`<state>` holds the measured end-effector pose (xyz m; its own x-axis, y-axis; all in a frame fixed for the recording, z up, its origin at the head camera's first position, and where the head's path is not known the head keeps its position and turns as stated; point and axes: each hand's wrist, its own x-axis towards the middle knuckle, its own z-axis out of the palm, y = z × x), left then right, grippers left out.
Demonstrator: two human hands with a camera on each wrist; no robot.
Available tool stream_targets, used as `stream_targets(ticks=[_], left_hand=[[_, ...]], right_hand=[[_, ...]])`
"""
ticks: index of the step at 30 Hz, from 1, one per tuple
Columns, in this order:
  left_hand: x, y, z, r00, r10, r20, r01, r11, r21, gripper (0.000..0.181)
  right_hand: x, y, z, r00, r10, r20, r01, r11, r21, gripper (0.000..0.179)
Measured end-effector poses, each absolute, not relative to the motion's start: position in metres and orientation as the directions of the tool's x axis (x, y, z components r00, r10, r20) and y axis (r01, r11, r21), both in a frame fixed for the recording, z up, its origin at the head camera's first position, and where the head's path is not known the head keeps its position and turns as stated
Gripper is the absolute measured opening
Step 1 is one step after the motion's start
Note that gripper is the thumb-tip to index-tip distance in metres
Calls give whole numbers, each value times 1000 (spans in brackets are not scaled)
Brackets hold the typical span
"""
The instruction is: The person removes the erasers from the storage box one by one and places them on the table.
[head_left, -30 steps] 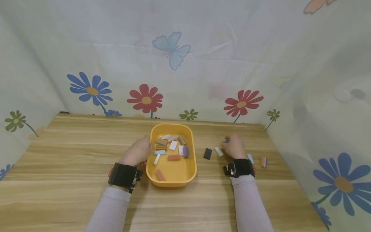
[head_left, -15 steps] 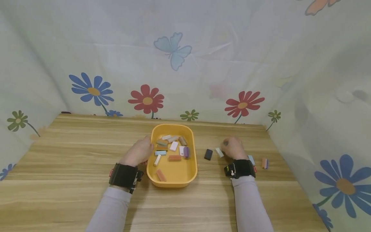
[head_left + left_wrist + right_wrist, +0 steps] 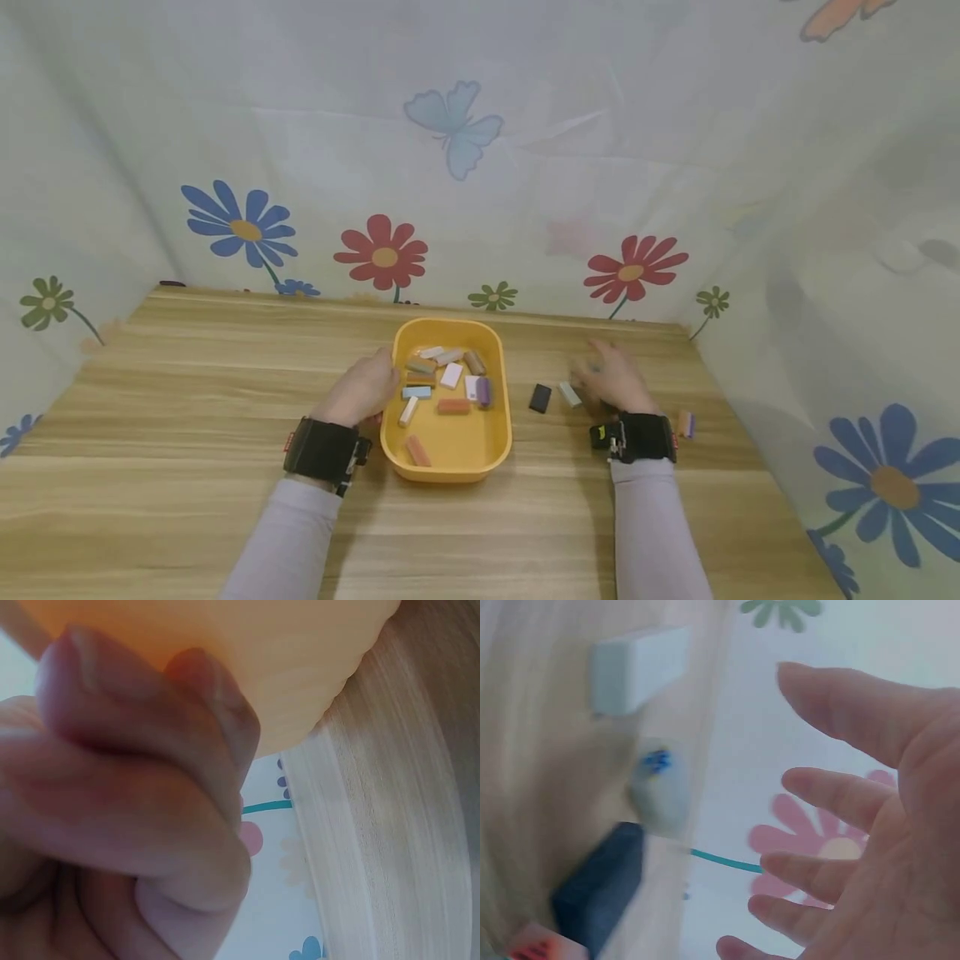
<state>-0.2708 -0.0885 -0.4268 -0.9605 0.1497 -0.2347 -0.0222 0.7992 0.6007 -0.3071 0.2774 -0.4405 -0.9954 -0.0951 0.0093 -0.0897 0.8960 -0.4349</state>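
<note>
Tub (image 3: pixel 465 442) is sitting left of loose blocks (image 3: pixel 540 398); left hand (image 3: pixel 363 388) is pinching its left side, presumably for steadying; right hand (image 3: pixel 618 379) is hovering spread near blocks.

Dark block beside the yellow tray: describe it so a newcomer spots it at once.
On the wooden table, find the yellow tray. Just past its right side lies the dark block, its near-black colour unlike the pale block beside it.

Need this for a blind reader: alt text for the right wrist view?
The right hand, spread open, holds nothing, before a flowered backdrop. At left, against a wooden table: a pale block, blurred whitish piece, dark block, cropped pinkish piece.
</note>
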Motion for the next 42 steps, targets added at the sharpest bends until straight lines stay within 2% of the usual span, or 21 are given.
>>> stream_targets(ticks=[5,12,17,21,25,29,34,42], left_hand=[[-270,-90,-428,-959,172,-225,0,793,609,28],[-271,-90,-426,-955,174,-242,-6,800,600,31],[-272,-90,-428,-950,177,-256,-17,792,611,30],[-273,-90,-428,-950,182,-255,-20,776,630,30],[-274,-92,-430,-950,194,-245,-8,769,639,31],[-275,-92,-430,-950,198,-242,-1,774,633,29],[-275,-92,-428,-948,189,-257,-17,775,632,28],[-275,-92,-428,-948,170,-270,-39,779,626,27]], right_hand=[[-297,266,-421,-989,-83,123,-131,880,-456,61],[-279,220,-394,-957,-152,249,-258,838,-480,57],[-259,176,-381,-928,-241,285,-353,816,-458,55],[-245,145,-380,-889,-351,295,-448,801,-398,53],[-232,120,-386,-850,-470,239,-527,764,-373,52],[-222,101,-396,-834,-539,116,-537,746,-394,51],[-217,86,-406,-827,-561,-38,-495,758,-425,47],[-221,69,-419,-799,-592,-106,-487,740,-465,28]])
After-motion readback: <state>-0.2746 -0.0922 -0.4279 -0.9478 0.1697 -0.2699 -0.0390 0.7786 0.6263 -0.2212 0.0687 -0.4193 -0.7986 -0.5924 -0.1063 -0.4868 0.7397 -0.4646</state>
